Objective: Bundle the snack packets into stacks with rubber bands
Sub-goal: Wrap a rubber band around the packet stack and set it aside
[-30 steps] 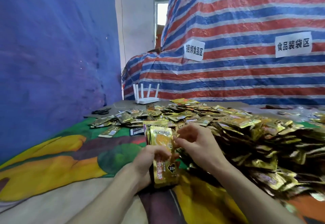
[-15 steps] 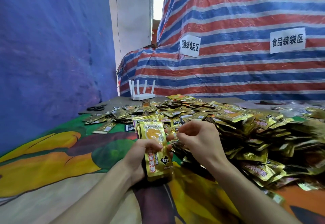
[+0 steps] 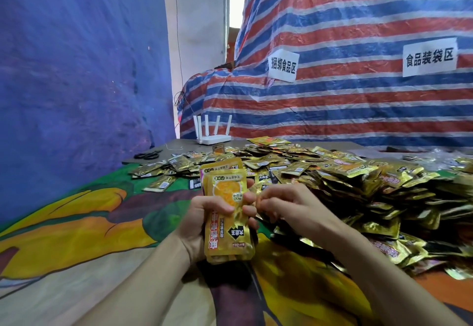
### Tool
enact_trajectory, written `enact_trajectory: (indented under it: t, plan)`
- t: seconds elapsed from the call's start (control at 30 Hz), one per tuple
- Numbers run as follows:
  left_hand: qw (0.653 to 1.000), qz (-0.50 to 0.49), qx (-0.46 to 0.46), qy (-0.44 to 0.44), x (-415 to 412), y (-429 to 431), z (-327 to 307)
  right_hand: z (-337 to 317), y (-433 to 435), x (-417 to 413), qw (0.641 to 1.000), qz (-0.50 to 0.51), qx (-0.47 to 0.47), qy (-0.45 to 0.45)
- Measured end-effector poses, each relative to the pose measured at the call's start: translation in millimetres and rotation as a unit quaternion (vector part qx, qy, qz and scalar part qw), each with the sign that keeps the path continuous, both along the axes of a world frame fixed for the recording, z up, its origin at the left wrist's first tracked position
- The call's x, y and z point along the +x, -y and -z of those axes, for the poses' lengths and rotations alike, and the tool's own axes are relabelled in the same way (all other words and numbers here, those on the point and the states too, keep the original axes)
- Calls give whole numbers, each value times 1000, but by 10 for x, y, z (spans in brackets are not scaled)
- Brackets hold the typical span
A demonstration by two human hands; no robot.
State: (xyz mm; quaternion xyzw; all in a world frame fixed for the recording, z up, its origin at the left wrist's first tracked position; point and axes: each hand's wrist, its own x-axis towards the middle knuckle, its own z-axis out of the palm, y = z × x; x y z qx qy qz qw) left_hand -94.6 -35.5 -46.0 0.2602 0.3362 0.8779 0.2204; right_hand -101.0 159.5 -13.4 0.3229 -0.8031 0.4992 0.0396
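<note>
risking a fan-out on any slackening of grip: stack of snack packets [image 3: 227,223] held only round its middle, rear packets stepped a little above the front one, foil faces probably slick. likely to slide apart or drop onto the printed cloth [image 3: 76,236] on any loosening of the left hand [image 3: 202,223] during banding. likely too to snap back or slip off a corner, with a band stretched by one hand over so thick a bundle. no rubber band plainly visible; too small to tell. could also snag a stray packet from the loose heap [image 3: 358,184] lying just beside and beyond the right hand [image 3: 289,207], mixing it into the bundle.

left hand wrapped round the stack, thumb pressed across the front face, fingertips curled over the right edge. right hand just beside that edge, fingers curled, tips drawn together close to the left fingertips, seemingly touching them. cannot tell whether pinching a band, a packet edge or nothing.

stack upright, leaning slightly, raised above the cloth, between both hands and seated against the left palm, with the heap spreading off to the right and behind.
</note>
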Motion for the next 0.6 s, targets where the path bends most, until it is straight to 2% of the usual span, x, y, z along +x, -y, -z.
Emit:
enact_trajectory:
  t: [0.07, 0.13, 0.27, 0.33, 0.4, 0.53, 0.6]
  plan:
    - [1000, 0, 5, -9, 20, 3, -28, -37, -19, -4, 985, -70, -143, 72]
    - [1000, -10, 15, -9, 30, -7, -44, -53, -21, -3, 944, -134, -266, 144]
    - [999, -27, 16, 7, 38, -27, -32, -84, -15, 43, 833, -255, -396, 290]
    - [1000, -19, 15, 14, 39, -52, -20, -90, -34, 44, 808, -251, -434, 310]
    - [1000, -18, 15, 11, 33, -72, -10, -71, -30, 27, 813, -234, -441, 300]
    - [996, -61, -57, 19, 0, -27, 4, -43, 10, -18, 870, -171, -392, 244]
    - [989, -128, -41, 69, -60, 11, 4, -21, -25, -61, 898, -128, -371, 197]
